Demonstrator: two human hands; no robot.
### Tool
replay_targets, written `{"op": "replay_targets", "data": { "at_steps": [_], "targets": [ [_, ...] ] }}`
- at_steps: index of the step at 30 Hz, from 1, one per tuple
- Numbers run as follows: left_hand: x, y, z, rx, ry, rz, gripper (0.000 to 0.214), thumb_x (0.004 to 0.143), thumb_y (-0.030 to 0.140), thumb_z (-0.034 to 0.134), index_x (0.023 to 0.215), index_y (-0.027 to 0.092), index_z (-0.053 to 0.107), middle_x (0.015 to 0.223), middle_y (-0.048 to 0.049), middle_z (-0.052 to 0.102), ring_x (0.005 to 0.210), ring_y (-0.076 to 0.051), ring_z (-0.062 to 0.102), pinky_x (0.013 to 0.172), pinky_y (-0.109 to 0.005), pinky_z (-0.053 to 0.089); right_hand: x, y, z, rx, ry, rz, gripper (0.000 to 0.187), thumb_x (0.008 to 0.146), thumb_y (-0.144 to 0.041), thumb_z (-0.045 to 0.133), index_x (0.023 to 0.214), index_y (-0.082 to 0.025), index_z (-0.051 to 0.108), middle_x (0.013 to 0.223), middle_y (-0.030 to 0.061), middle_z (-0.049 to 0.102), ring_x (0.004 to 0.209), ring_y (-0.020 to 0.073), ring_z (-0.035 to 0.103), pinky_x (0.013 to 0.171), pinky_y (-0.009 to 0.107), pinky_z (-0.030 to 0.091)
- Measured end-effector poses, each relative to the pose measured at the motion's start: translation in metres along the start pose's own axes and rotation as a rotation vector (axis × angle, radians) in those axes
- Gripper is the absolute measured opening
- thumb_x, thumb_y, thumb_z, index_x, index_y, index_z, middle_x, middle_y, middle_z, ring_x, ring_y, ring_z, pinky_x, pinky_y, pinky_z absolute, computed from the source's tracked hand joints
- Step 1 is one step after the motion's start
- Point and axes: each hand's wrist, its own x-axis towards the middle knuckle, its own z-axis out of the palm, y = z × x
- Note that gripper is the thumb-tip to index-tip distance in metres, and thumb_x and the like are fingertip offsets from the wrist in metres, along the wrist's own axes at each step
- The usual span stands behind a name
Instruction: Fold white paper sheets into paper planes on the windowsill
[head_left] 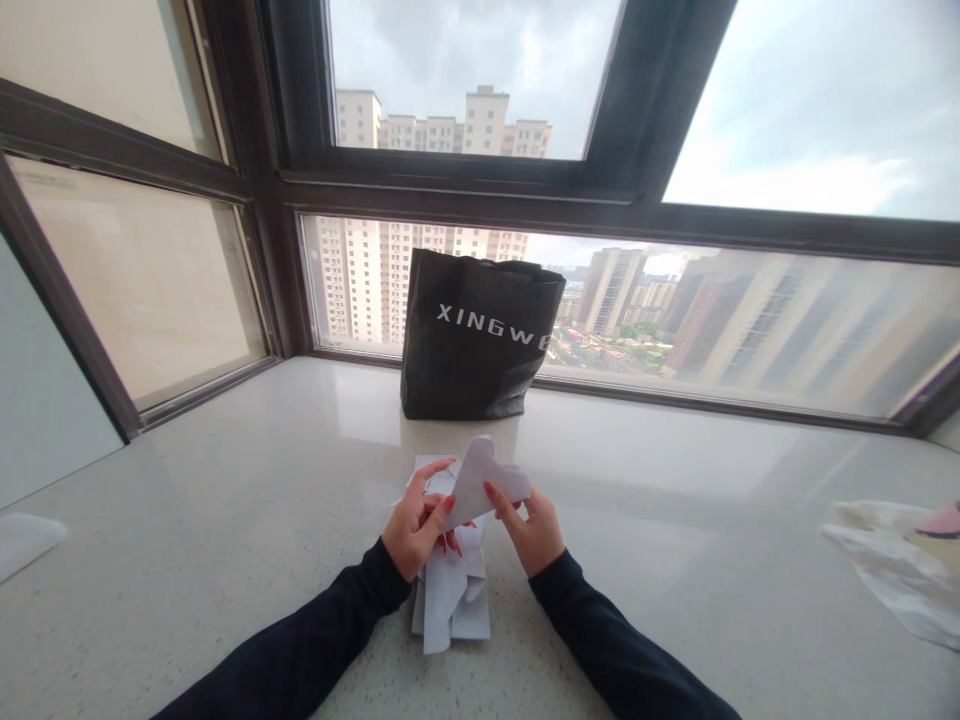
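A folded piece of white paper [480, 485] is held up between my two hands, its top edge uneven with a notch. My left hand [421, 518] pinches its lower left side between thumb and fingers, the index finger stretched out above. On the right side, my right hand [532, 525] grips the paper with the thumb in front and the fingers behind. Beneath my hands lies a pile of white paper pieces [454, 595], some folded, on the speckled white counter [300, 560]. My hands hide the middle of the pile.
A black bag [480, 350] with white lettering stands upright behind the pile, close to the window [780, 330]. At the right edge lies a crumpled white wrapping [892, 560]. Something white [26, 545] lies at the left edge.
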Motion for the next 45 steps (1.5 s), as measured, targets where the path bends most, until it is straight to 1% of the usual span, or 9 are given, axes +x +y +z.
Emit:
{"op": "replay_targets", "data": {
  "at_steps": [4,7,12,15,19,24,32,40,45],
  "targets": [
    [-0.002,-0.002,0.000,0.041,-0.025,0.045,0.044,0.081,0.036,0.039,0.117,0.017,0.023,0.068,-0.0022,0.059,0.041,-0.011,0.053,0.043,-0.023,0.043,0.000,-0.001,0.000,-0.025,-0.005,0.017,0.033,0.076,-0.042,0.047,0.055,-0.016,0.050,0.048,-0.0006,0.048,0.044,0.0114,0.042,0.043,0.023,0.036],
    [-0.004,-0.007,0.000,0.226,-0.072,0.190,0.043,0.084,0.031,0.035,0.122,0.019,0.018,0.070,-0.0009,0.056,0.045,-0.010,0.051,0.048,-0.023,0.044,0.000,-0.001,-0.001,-0.043,-0.030,0.011,0.035,0.076,-0.045,0.045,0.058,-0.016,0.052,0.050,0.0002,0.049,0.047,0.0122,0.043,0.045,0.023,0.037],
    [-0.006,-0.012,0.001,0.511,-0.101,0.417,0.031,0.083,0.025,0.030,0.104,0.021,0.052,0.074,-0.0038,0.047,0.056,-0.012,0.045,0.055,-0.026,0.042,0.000,0.000,-0.001,-0.102,-0.078,0.013,0.043,0.077,-0.053,0.036,0.061,-0.017,0.054,0.052,0.0014,0.051,0.051,0.0139,0.046,0.048,0.024,0.036],
    [-0.003,-0.010,-0.002,0.571,0.000,0.438,0.030,0.082,0.018,0.029,0.101,0.018,0.051,0.072,-0.0035,0.048,0.056,-0.012,0.044,0.055,-0.024,0.041,-0.001,-0.001,0.001,-0.173,-0.101,0.043,0.045,0.081,-0.051,0.030,0.060,-0.018,0.053,0.048,-0.0006,0.049,0.047,0.0129,0.044,0.050,0.025,0.033],
    [0.003,-0.007,-0.011,0.593,0.217,0.389,0.026,0.082,0.014,0.026,0.091,0.017,0.051,0.078,-0.0034,0.050,0.052,-0.010,0.043,0.054,-0.023,0.041,-0.006,-0.003,0.004,-0.313,-0.174,0.041,0.047,0.072,-0.052,0.047,0.039,-0.019,0.045,0.037,-0.0025,0.044,0.048,0.0141,0.043,0.057,0.029,0.025],
    [0.005,-0.005,-0.012,0.597,0.261,0.341,0.024,0.081,0.014,0.026,0.085,0.016,0.050,0.081,-0.0036,0.048,0.046,-0.008,0.042,0.051,-0.023,0.042,-0.010,-0.004,0.008,-0.350,-0.285,-0.037,0.031,0.070,-0.037,0.055,0.046,-0.018,0.049,0.039,-0.0054,0.045,0.047,0.0114,0.042,0.057,0.028,0.020],
    [0.003,-0.006,-0.009,0.631,0.297,0.295,0.022,0.074,0.015,0.038,0.094,0.015,0.046,0.091,-0.0080,0.048,0.090,-0.021,0.048,0.080,-0.036,0.037,-0.005,-0.014,0.000,-0.203,-0.122,-0.124,0.030,0.078,-0.028,0.038,0.050,-0.018,0.033,0.046,-0.0063,0.034,0.046,0.0091,0.037,0.057,0.025,0.027],
    [0.005,-0.010,-0.011,0.622,0.164,0.246,0.022,0.081,0.026,0.033,0.089,0.016,0.052,0.077,-0.0038,0.052,0.060,-0.014,0.053,0.064,-0.030,0.043,-0.002,-0.017,-0.011,-0.302,0.234,-0.266,0.013,0.083,-0.022,0.037,0.079,-0.019,0.050,0.077,0.0038,0.052,0.068,0.0164,0.044,0.064,0.030,0.028],
    [0.000,-0.003,-0.009,0.570,0.239,0.261,0.036,0.084,0.039,0.023,0.091,0.016,0.049,0.079,-0.0045,0.050,0.065,-0.016,0.051,0.065,-0.030,0.042,-0.007,-0.029,-0.010,-0.476,0.120,-0.428,0.017,0.084,-0.017,0.040,0.088,-0.024,0.055,0.080,0.0003,0.060,0.077,0.0188,0.043,0.071,0.034,0.023]
  ]
}}
